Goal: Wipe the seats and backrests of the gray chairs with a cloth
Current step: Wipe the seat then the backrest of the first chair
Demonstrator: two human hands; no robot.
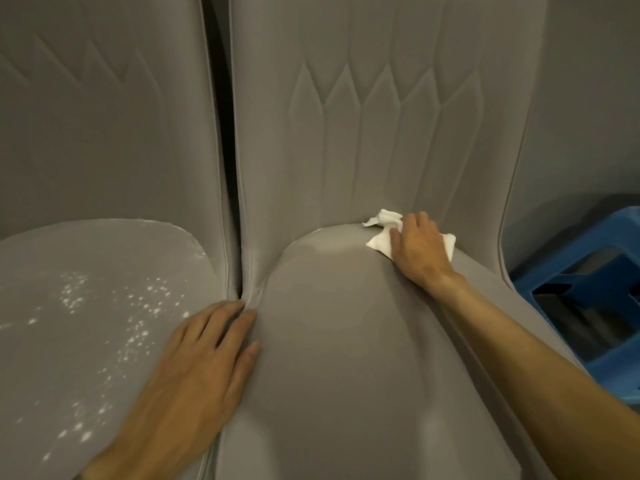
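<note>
Two gray chairs stand side by side. The right chair's seat point(346, 341) fills the middle, and its quilted backrest point(363, 116) rises behind it. My right hand point(419, 247) presses a crumpled white cloth point(382, 230) onto the back of that seat, right where it meets the backrest. My left hand point(204, 355) lies flat with fingers apart on the left edge of the same seat, next to the gap between the chairs. The left chair's seat point(86, 323) is speckled with white spots, and its backrest point(104, 116) stands behind it.
A blue plastic crate or stool point(595, 282) stands to the right of the right chair. A narrow dark gap point(225, 140) separates the two backrests. A paler patch point(329, 247) shows on the seat just left of the cloth.
</note>
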